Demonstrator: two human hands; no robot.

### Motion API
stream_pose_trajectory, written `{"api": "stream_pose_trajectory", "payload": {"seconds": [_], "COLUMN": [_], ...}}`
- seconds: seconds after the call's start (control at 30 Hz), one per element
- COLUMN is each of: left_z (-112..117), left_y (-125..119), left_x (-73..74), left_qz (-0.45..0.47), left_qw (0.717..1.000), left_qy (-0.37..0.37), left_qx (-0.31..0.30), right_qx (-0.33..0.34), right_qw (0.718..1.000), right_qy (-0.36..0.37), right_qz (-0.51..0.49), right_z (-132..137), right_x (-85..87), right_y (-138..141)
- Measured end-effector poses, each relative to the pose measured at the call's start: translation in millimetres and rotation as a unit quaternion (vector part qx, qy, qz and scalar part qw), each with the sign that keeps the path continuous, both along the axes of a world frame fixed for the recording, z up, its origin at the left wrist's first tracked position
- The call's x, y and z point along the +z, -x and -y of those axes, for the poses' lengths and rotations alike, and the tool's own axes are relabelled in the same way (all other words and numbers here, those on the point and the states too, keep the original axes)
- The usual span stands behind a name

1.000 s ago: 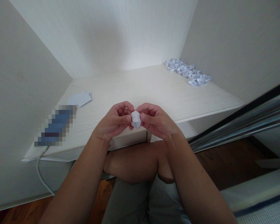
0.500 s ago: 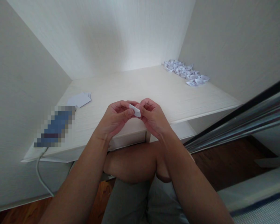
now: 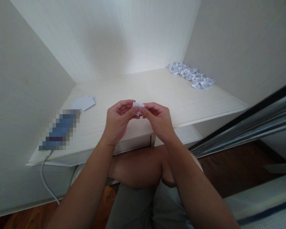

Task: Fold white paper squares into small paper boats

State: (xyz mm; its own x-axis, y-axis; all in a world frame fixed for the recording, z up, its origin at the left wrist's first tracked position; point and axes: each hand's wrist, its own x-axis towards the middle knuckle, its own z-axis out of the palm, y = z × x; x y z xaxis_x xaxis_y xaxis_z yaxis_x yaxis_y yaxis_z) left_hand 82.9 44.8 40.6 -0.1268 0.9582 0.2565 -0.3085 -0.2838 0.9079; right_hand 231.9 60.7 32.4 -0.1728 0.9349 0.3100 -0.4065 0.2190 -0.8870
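Note:
A small piece of folded white paper (image 3: 138, 104) is pinched between my two hands, above the front edge of the desk. My left hand (image 3: 120, 119) grips its left side with thumb and fingers. On its right side, my right hand (image 3: 158, 119) does the same, and the two thumb tips nearly meet over the paper. My thumbs and fingers hide the lower part of it. At the back right of the desk lies a heap of small folded white paper pieces (image 3: 188, 73). Flat white paper sheets (image 3: 83, 103) lie at the left.
The white desk (image 3: 133, 86) stands against walls on three sides. A blurred-out blue object (image 3: 63, 128) lies at its left front, with a pale cable (image 3: 43, 178) hanging from the edge. Beneath the front edge is a drawer (image 3: 133, 143). Striped fabric (image 3: 248, 127) hangs at the right.
The folded paper has turned from slanting to roughly level. My thumbs have come closer together over it. The whole view has shifted slightly.

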Motion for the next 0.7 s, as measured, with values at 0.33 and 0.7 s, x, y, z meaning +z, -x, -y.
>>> {"api": "stream_pose_trajectory", "payload": {"seconds": [0.33, 0.7], "left_z": [0.3, 1.2], "left_y": [1.5, 1.7], "left_x": [-7.7, -5.4], "left_qz": [-0.046, -0.045], "left_qw": [0.998, 0.998], "left_qy": [-0.046, -0.040], "left_qx": [0.015, 0.007], "right_qx": [-0.016, -0.030], "right_qw": [1.000, 0.999], "right_qy": [-0.018, -0.031], "right_qz": [0.016, 0.028], "right_z": [-1.9, 0.8], "right_x": [-3.9, -3.6], "right_y": [-1.9, -2.3]}}
